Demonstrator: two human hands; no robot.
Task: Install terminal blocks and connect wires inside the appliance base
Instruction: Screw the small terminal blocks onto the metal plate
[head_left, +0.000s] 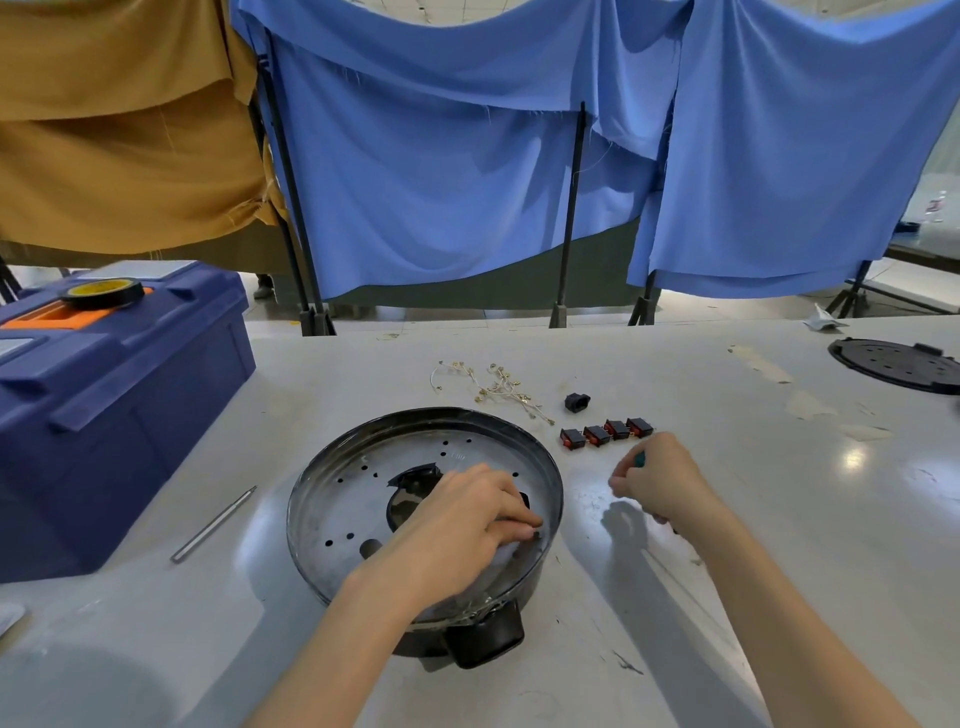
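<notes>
Centre frame: fingers (511, 519) of my left hand (457, 519) pinch a small dark part (536, 534) against the right inner wall of the appliance base (343, 512) on the desk (753, 493), my right hand (662, 480) gripping a teal-handled tool (640, 459); a slip could drop the part through the plate's opening.

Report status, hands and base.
Left hand inside appliance base, fingertips at right wall, grip unclear. Right hand grips teal-handled tool beside base. Beyond it, red switches and wires, nothing blocking.
</notes>
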